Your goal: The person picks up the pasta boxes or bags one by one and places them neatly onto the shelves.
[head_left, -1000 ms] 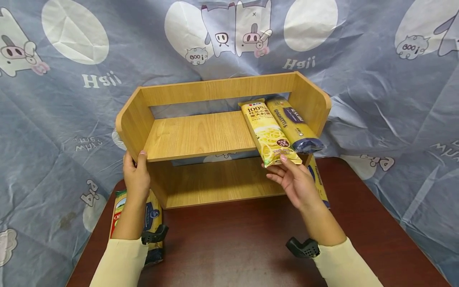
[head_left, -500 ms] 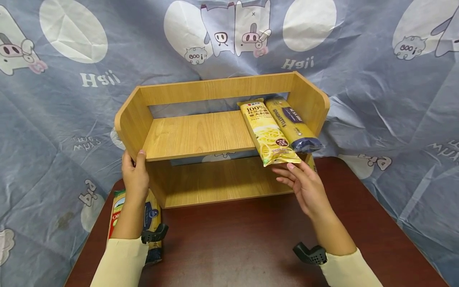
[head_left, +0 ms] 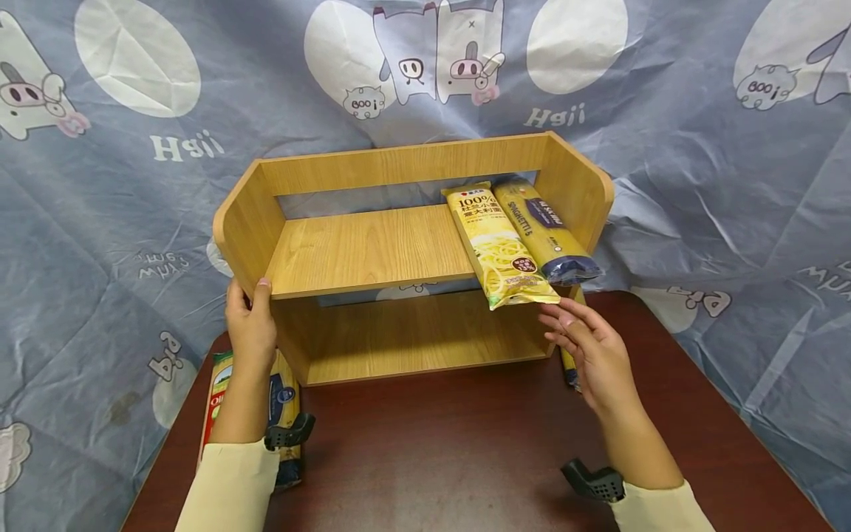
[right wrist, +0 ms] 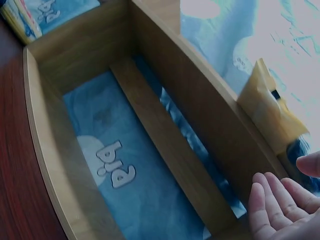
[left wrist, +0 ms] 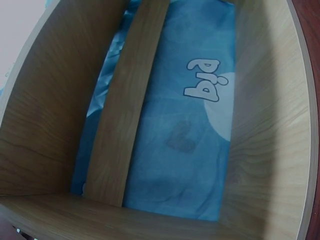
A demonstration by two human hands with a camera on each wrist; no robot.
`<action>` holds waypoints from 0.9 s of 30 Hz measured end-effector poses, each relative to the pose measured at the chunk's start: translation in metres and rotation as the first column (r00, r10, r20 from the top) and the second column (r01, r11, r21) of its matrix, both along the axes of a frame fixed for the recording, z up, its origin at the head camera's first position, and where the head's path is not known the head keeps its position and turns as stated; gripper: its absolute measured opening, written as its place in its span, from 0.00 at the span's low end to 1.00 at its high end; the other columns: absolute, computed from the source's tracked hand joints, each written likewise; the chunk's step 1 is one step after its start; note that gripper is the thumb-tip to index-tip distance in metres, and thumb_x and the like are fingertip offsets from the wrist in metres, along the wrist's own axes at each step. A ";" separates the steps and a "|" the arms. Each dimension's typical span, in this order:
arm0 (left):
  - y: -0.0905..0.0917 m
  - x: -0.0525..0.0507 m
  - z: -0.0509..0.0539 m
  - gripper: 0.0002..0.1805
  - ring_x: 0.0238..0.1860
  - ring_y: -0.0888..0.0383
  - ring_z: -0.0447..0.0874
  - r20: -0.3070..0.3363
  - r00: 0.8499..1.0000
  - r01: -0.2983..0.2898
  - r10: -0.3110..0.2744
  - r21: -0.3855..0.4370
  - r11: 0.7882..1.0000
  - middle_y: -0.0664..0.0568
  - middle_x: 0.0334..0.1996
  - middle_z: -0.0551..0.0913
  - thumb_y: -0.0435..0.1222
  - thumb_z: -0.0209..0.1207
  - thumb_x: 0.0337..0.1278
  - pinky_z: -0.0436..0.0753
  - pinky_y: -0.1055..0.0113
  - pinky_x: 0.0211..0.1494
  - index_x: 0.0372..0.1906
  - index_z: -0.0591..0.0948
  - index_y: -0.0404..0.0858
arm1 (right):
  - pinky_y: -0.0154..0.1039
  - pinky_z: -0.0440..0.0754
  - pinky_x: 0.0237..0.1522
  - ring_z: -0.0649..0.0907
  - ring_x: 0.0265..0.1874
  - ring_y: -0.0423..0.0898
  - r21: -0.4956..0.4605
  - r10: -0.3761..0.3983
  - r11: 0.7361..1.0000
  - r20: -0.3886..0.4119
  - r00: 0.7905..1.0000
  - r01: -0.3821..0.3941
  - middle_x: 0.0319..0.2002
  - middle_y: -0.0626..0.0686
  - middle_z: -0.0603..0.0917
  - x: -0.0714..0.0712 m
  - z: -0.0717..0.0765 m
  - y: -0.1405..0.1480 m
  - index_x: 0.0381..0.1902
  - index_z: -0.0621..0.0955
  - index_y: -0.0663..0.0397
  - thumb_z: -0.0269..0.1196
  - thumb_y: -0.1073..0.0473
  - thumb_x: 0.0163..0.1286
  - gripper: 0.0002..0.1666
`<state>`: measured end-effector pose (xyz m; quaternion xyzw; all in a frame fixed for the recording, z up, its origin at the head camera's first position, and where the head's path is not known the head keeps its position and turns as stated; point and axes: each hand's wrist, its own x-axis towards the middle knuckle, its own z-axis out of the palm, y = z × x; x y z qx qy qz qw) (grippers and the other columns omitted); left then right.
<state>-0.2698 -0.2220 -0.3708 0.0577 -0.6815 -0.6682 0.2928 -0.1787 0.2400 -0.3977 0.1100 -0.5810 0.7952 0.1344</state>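
Observation:
A two-level wooden shelf [head_left: 372,255] stands on the table in the head view. My left hand [head_left: 251,321] grips the lower front edge of its left side panel, thumb in front. A yellow noodle packet [head_left: 495,247] lies on the upper level, its lower end poking past the front edge. Against its right side is a spaghetti packet [head_left: 545,229] with a dark label. My right hand [head_left: 595,355] is by the yellow packet's lower right corner, fingers loosely bent, holding nothing. Whether a fingertip touches the corner, I cannot tell. In the right wrist view a packet end [right wrist: 272,110] overhangs the shelf.
Left of the shelf, partly behind my left arm, lie a pasta bag with a blue label [head_left: 282,399] and a red-and-green one [head_left: 216,391]. Another yellow packet [head_left: 570,369] shows beside the shelf's right end. A patterned blue cloth [head_left: 412,111] hangs behind.
My right hand has let go of the yellow noodle packet's lower end and moved right and slightly down. The packet has stayed in place, and my left hand still grips the shelf.

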 end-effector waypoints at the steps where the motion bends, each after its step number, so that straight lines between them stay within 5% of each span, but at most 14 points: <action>1: 0.000 0.000 0.000 0.21 0.59 0.58 0.72 0.000 1.000 -0.001 0.001 0.000 1.000 0.61 0.54 0.72 0.42 0.53 0.74 0.72 0.60 0.64 0.67 0.76 0.48 | 0.34 0.85 0.49 0.87 0.53 0.45 -0.007 -0.006 1.000 -0.003 1.000 0.006 0.55 0.54 0.87 0.000 -0.001 0.003 0.64 0.73 0.66 0.53 0.65 0.79 0.20; 8: 0.001 0.001 0.002 0.20 0.59 0.57 0.73 -0.008 1.000 -0.014 0.014 0.003 1.000 0.61 0.54 0.72 0.42 0.52 0.74 0.72 0.61 0.64 0.67 0.76 0.48 | 0.33 0.85 0.50 0.87 0.52 0.43 -0.006 -0.040 0.999 -0.007 0.999 0.040 0.55 0.52 0.87 0.000 -0.009 0.020 0.68 0.68 0.75 0.53 0.65 0.79 0.25; 15: 0.001 0.000 0.000 0.20 0.59 0.58 0.73 -0.010 1.000 -0.025 0.025 -0.017 1.000 0.62 0.52 0.72 0.42 0.52 0.74 0.71 0.63 0.63 0.66 0.77 0.46 | 0.32 0.85 0.48 0.88 0.50 0.42 -0.026 -0.085 0.996 0.011 0.996 0.085 0.52 0.51 0.89 -0.003 -0.023 0.038 0.61 0.78 0.62 0.55 0.68 0.77 0.18; 27: 0.001 0.001 0.000 0.21 0.59 0.57 0.73 0.013 1.000 -0.005 0.005 -0.005 1.000 0.61 0.54 0.71 0.44 0.52 0.75 0.72 0.59 0.63 0.68 0.75 0.51 | 0.26 0.84 0.46 0.88 0.47 0.34 0.008 -0.212 0.977 0.121 0.970 0.213 0.46 0.42 0.90 -0.011 -0.059 0.068 0.56 0.81 0.55 0.58 0.67 0.75 0.14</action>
